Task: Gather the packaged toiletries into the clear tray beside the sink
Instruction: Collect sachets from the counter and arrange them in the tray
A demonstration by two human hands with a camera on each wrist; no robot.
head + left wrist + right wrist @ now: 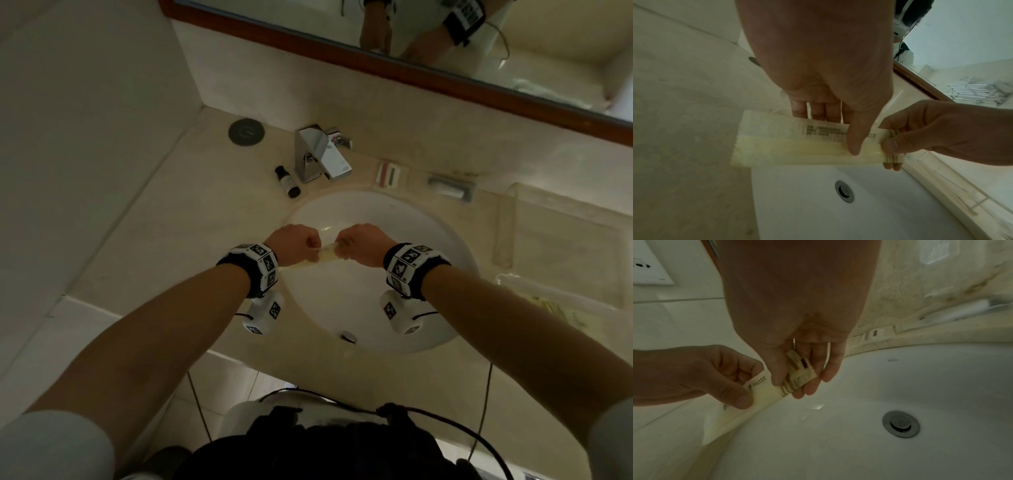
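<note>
1. Here, both hands hold one long, flat, pale yellow packet (789,142) with small dark print on it, up in the air over the sink.
2. The left hand (824,91) pinches the packet near its middle, thumb on the front and the other fingers (817,112) behind it.
3. The right hand (797,344) grips the end of the packet that has brown stripes (788,387). Its thumb presses on the front and its fingers curl under the end.
4. In the head view the two hands sit close together, left hand (291,241) and right hand (363,243), with the packet (323,255) stretched between them.
5. Each wrist wears a black band with white blocks that have black and white square marks (263,262).
6. Under the hands is the round white sink bowl (428,240) with a shiny metal drain (900,423) in it.
7. The bowl sits in a cream stone counter (164,219).
8. Behind the bowl stands a square silver tap (320,154).
9. A small dark bottle (287,181) with a black cap lies on the counter just left of the tap.
10. To the right of the tap lies a small flat packet with a red and white end (389,174), and further right a small grey and white packet (450,188).
11. The clear plastic tray (503,233) sits on the counter at the right of the sink. Some pale packets (555,308) lie near its front edge; I cannot tell if they are inside it.
12. A mirror with a brown wooden frame (376,65) hangs on the wall above.
</note>
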